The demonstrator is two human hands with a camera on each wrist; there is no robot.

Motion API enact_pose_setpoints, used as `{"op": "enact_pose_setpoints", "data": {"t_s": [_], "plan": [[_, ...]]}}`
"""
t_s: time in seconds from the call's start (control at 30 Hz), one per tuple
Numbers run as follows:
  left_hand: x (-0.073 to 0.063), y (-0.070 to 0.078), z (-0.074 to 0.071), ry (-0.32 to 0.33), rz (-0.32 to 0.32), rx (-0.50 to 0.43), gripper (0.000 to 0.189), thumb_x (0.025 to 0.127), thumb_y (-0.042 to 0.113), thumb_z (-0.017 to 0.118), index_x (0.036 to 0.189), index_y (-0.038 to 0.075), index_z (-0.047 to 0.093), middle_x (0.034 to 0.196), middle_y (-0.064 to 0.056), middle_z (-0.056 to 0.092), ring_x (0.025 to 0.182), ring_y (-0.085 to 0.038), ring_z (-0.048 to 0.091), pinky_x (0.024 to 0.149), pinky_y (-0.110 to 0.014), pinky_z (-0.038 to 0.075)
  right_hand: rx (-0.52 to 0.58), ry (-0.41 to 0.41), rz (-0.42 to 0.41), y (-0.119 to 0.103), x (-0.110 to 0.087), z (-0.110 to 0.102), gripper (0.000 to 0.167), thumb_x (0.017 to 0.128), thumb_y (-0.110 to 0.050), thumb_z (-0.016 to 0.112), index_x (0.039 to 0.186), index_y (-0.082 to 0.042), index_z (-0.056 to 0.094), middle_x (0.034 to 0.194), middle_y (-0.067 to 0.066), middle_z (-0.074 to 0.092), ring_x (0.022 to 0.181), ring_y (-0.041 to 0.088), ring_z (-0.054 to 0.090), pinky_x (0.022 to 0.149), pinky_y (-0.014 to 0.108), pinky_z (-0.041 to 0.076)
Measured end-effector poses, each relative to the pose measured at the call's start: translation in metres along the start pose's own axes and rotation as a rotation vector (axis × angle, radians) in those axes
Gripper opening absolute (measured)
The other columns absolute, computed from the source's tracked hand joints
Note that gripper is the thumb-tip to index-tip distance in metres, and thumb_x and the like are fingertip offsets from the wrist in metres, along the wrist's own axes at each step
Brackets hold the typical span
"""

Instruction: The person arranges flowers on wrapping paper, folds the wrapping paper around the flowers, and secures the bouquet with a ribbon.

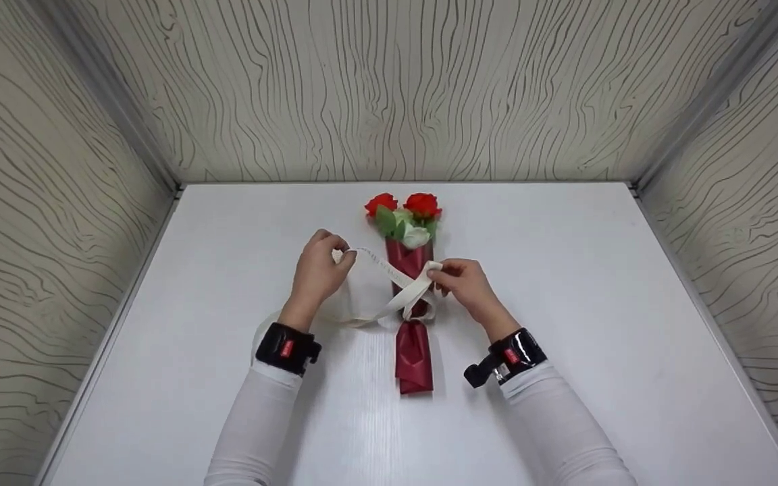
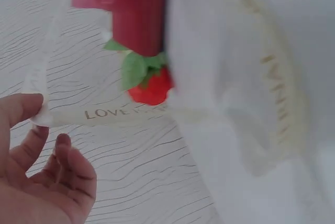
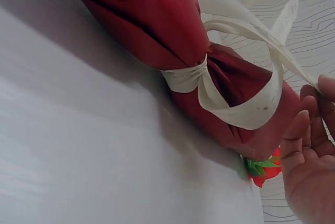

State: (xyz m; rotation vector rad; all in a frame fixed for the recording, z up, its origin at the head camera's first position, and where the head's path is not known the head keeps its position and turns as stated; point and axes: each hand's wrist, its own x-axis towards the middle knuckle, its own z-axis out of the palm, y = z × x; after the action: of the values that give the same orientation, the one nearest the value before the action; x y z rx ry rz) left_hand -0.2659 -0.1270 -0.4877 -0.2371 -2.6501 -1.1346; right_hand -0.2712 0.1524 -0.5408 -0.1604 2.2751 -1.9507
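A bouquet in dark red wrapping point(image 1: 415, 361) lies on the white table, its red roses point(image 1: 423, 204) and white flowers point(image 1: 416, 235) pointing away from me. Around its narrow waist runs a cream ribbon point(image 1: 396, 302), gathered into a knot point(image 3: 199, 72) on top. Left of the bouquet, my left hand point(image 1: 317, 270) pinches one stretch of ribbon between thumb and forefinger, raised above the table. Gold lettering point(image 2: 112, 113) shows along that stretch. My right hand point(image 1: 471, 287) pinches a folded part of the ribbon just right of the wrapping. A loose loop point(image 3: 254, 114) hangs beside the knot.
More ribbon trails leftward past my left wrist. Black straps point(image 1: 288, 347) sit on both wrists over white sleeves point(image 1: 254, 418). Wood-grain panels point(image 1: 389, 88) enclose the table point(image 1: 564, 223) at the back and both sides.
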Motion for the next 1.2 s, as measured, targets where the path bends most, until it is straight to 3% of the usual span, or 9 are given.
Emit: {"op": "enact_pose_setpoints", "data": {"t_s": [0.17, 0.3, 0.5, 0.63, 0.73, 0.83, 0.93, 1.03, 1.2], "plan": [[-0.002, 0.011, -0.019, -0.040, -0.012, -0.062, 0.013, 0.090, 0.015, 0.067, 0.080, 0.006, 0.066, 0.067, 0.000, 0.057, 0.059, -0.014, 0.048, 0.056, -0.030, 0.041, 0.023, -0.002, 0.002, -0.001, 0.000, 0.002, 0.014, 0.090, -0.009, 0.071, 0.093, 0.004, 0.071, 0.077, 0.012, 0.066, 0.071, 0.031, 0.059, 0.058, 0.028, 0.048], [-0.005, 0.005, -0.028, -0.105, -0.067, -0.051, 0.015, 0.092, 0.018, 0.067, 0.083, 0.006, 0.066, 0.059, 0.001, 0.053, 0.053, -0.013, 0.045, 0.051, -0.029, 0.037, 0.028, -0.005, 0.004, 0.000, 0.001, 0.003, 0.014, 0.090, -0.009, 0.071, 0.092, 0.005, 0.070, 0.078, 0.014, 0.067, 0.070, 0.030, 0.060, 0.058, 0.029, 0.049], [-0.012, -0.039, -0.019, -0.151, -0.240, 0.114, 0.016, 0.092, 0.021, 0.067, 0.093, 0.005, 0.067, 0.069, -0.003, 0.059, 0.058, -0.016, 0.052, 0.053, -0.032, 0.040, 0.033, -0.022, 0.014, -0.002, 0.000, 0.002, 0.019, 0.091, -0.008, 0.070, 0.095, 0.010, 0.068, 0.078, 0.017, 0.066, 0.066, 0.021, 0.060, 0.059, 0.031, 0.049], [-0.023, -0.067, -0.005, -0.208, -0.367, 0.202, 0.029, 0.091, 0.025, 0.068, 0.106, 0.000, 0.066, 0.092, -0.013, 0.068, 0.074, -0.026, 0.063, 0.064, -0.041, 0.050, 0.018, -0.021, 0.017, 0.000, -0.001, 0.004, 0.017, 0.091, -0.008, 0.070, 0.094, 0.008, 0.069, 0.075, 0.011, 0.066, 0.069, 0.026, 0.060, 0.060, 0.030, 0.049], [-0.032, -0.077, 0.002, -0.229, -0.424, 0.220, 0.043, 0.091, 0.034, 0.068, 0.110, -0.004, 0.064, 0.104, -0.020, 0.068, 0.087, -0.034, 0.065, 0.073, -0.047, 0.052, 0.009, -0.017, 0.008, 0.005, 0.001, 0.005, 0.015, 0.090, -0.010, 0.071, 0.091, 0.005, 0.070, 0.074, 0.005, 0.066, 0.070, 0.028, 0.059, 0.059, 0.028, 0.049], [-0.036, -0.080, 0.006, -0.248, -0.462, 0.206, 0.058, 0.091, 0.048, 0.065, 0.111, -0.006, 0.063, 0.104, -0.022, 0.067, 0.090, -0.036, 0.065, 0.076, -0.047, 0.052, 0.000, -0.018, 0.008, 0.005, 0.001, 0.005, 0.016, 0.090, -0.011, 0.071, 0.091, 0.004, 0.070, 0.074, 0.005, 0.067, 0.068, 0.023, 0.059, 0.059, 0.027, 0.048], [-0.036, -0.077, 0.010, -0.263, -0.477, 0.202, 0.068, 0.091, 0.060, 0.057, 0.111, -0.005, 0.064, 0.104, -0.022, 0.067, 0.088, -0.034, 0.065, 0.076, -0.046, 0.052, -0.005, -0.020, 0.012, 0.005, 0.000, 0.005, 0.016, 0.090, -0.011, 0.071, 0.092, 0.004, 0.070, 0.074, 0.005, 0.067, 0.067, 0.020, 0.058, 0.059, 0.026, 0.048], [-0.036, -0.071, 0.015, -0.276, -0.451, 0.207, 0.071, 0.088, 0.062, 0.060, 0.112, -0.005, 0.063, 0.104, -0.021, 0.067, 0.086, -0.033, 0.065, 0.075, -0.046, 0.052, -0.016, -0.021, 0.011, 0.005, 0.000, 0.005, 0.016, 0.090, -0.011, 0.071, 0.093, 0.005, 0.070, 0.075, 0.005, 0.067, 0.067, 0.018, 0.058, 0.059, 0.026, 0.048], [-0.039, -0.067, 0.029, -0.254, -0.378, 0.239, 0.038, 0.087, 0.031, 0.072, 0.103, -0.003, 0.064, 0.094, -0.018, 0.067, 0.082, -0.033, 0.065, 0.070, -0.046, 0.052, -0.021, -0.017, 0.016, 0.005, 0.000, 0.003, 0.015, 0.090, -0.011, 0.071, 0.090, 0.004, 0.069, 0.074, 0.004, 0.066, 0.065, 0.016, 0.057, 0.060, 0.031, 0.048]]}}
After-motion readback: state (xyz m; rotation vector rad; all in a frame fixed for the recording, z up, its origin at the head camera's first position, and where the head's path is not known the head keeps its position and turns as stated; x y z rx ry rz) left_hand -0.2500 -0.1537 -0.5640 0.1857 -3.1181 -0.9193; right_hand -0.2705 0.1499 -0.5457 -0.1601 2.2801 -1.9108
